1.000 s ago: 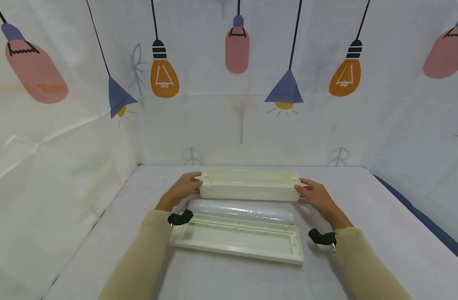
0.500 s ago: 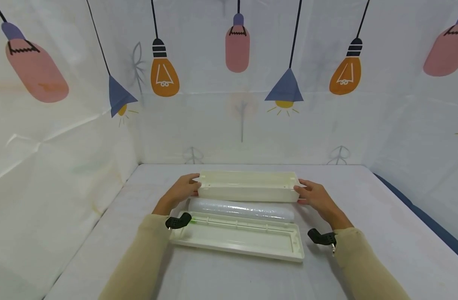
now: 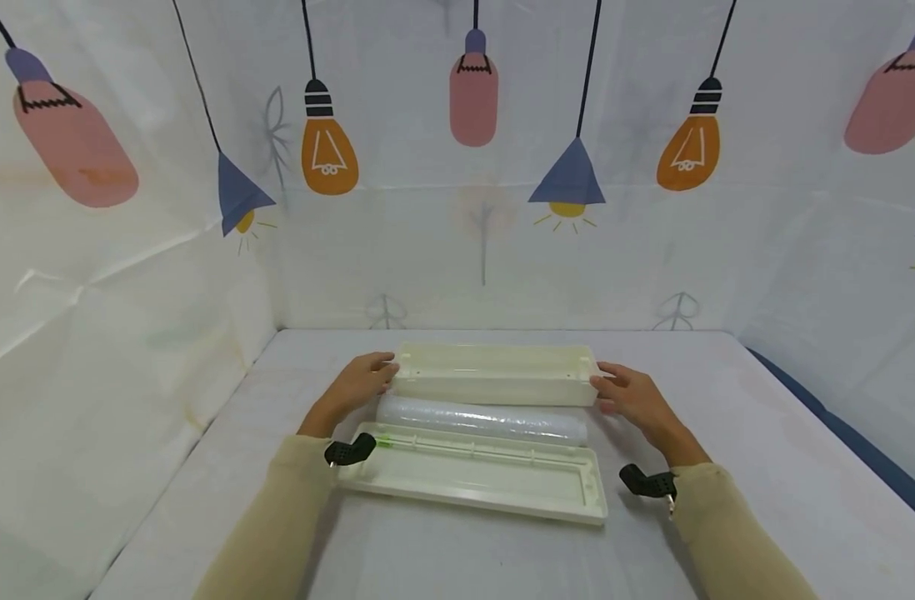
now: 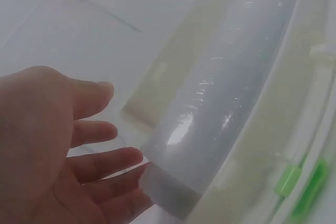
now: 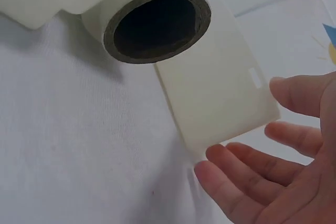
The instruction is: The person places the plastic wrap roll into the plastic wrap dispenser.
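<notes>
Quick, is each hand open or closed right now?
Left hand: open, at the left end of the cream box.
Right hand: open, at its right end.

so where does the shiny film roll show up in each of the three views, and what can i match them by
Head: the film roll lies below centre, between the cream box and the cream lid.
Left wrist: it slants from the top right down to bottom centre.
Right wrist: its hollow end is at top centre.
Shared landmark: the cream box, alongside the roll in every view.
</notes>
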Available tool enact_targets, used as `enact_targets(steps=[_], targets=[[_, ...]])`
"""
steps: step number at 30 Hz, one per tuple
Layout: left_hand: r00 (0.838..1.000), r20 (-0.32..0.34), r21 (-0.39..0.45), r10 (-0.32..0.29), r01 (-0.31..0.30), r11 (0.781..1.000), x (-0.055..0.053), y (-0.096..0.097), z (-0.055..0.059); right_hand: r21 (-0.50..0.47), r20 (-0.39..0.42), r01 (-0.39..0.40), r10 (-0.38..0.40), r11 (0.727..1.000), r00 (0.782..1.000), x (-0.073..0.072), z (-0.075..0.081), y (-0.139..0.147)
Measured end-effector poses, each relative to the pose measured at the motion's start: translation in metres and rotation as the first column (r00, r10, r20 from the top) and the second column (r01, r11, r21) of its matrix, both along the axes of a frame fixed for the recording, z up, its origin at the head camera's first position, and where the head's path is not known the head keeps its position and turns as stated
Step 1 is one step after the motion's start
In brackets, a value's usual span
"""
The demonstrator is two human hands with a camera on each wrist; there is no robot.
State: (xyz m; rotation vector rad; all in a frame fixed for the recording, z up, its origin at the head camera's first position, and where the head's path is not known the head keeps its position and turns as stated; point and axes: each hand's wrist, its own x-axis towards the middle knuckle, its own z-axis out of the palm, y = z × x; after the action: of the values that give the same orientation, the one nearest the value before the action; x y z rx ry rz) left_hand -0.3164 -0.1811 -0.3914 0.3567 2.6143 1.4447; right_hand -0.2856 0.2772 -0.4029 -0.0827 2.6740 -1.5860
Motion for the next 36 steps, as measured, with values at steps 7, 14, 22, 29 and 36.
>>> enact_targets(steps=[7,14,22,29,36], targets=[[0.991,-0.119,-0.089,0.060,-0.071,0.993,0.020,-0.009,0.001,0.063,-0.033,0.032,-0.030,0.998,0.999,0.019,0.005,0.005],[0.987,-0.135,-0.102,0.084,-0.099,0.990,0.041,-0.010,-0.013,0.094,-0.015,0.079,-0.078,0.992,0.997,0.036,-0.003,0.010],[0.990,-0.120,-0.120,0.078,-0.092,0.989,0.047,-0.014,-0.017,0.060,-0.011,0.053,-0.052,0.997,0.999,0.041,-0.002,0.004],[0.994,-0.108,-0.085,0.026,-0.035,0.996,0.046,-0.018,-0.019,0.040,-0.021,0.016,-0.015,0.999,1.000,0.047,0.002,0.002],[0.995,-0.099,-0.087,0.023,-0.032,0.996,0.045,-0.027,-0.025,0.019,0.029,-0.036,0.036,0.999,0.999,0.050,-0.004,-0.005]])
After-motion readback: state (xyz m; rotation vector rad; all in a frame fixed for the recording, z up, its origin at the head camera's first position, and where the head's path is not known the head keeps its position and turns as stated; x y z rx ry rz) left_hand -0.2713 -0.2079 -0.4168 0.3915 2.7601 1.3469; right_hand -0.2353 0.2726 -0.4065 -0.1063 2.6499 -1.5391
